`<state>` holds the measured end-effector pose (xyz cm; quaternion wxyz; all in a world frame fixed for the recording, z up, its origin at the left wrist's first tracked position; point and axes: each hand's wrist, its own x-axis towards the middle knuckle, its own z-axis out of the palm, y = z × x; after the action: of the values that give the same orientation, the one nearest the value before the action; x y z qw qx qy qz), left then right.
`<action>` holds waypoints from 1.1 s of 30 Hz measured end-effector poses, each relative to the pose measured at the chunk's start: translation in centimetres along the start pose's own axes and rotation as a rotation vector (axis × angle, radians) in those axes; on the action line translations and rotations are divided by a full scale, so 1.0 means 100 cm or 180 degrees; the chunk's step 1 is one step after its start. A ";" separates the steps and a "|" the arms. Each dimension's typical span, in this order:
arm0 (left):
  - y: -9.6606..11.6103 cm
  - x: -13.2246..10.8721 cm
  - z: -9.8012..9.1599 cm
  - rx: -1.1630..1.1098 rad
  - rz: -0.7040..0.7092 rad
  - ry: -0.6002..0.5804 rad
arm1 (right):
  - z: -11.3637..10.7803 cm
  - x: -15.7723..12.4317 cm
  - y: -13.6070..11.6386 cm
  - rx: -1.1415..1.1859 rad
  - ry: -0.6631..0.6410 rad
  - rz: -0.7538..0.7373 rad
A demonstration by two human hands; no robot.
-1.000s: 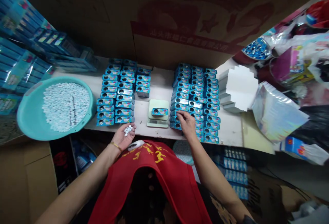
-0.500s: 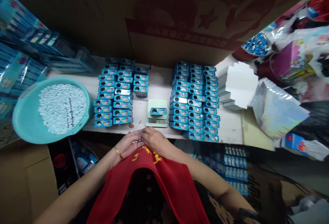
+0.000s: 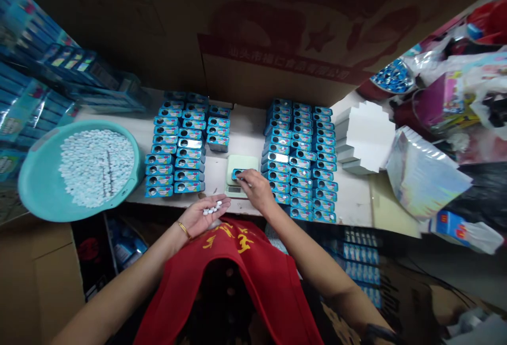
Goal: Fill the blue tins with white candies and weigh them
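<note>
My left hand (image 3: 197, 219) is turned palm up near the table's front edge and cradles several small white candies (image 3: 213, 209). Reaching forward, my right hand (image 3: 258, 190) has its fingers pinched together over a small blue tin (image 3: 236, 173), near the round hole in its top. Whatever those fingertips pinch is hidden. The tin rests on a pale green kitchen scale (image 3: 249, 162), partly covered by the hand. On the left stands a turquoise basin (image 3: 34, 184) with a heap of similar pale candies (image 3: 95, 165).
Rows of blue tins stand left (image 3: 189, 162) and right (image 3: 301, 173) of the scale. Farther right are folded white card (image 3: 366, 133) and shiny sheets (image 3: 423, 176). A large cardboard box (image 3: 277, 33) walls off the back. Stacked blue packs (image 3: 24, 107) line the left.
My hands, together before, are now apart. The right one has moved forward and right to the tin on the scale; the left has opened out, showing the candies on its palm.
</note>
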<state>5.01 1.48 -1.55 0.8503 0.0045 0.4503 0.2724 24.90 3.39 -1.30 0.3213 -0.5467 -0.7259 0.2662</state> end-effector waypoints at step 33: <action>-0.009 -0.016 -0.007 0.0480 -0.0234 -0.0371 | 0.002 -0.014 -0.023 0.0191 -0.0287 0.0081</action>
<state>4.21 -0.21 -0.99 0.8817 0.0678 0.4192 0.2056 23.63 1.48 0.05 0.3011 -0.5335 -0.7243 0.3163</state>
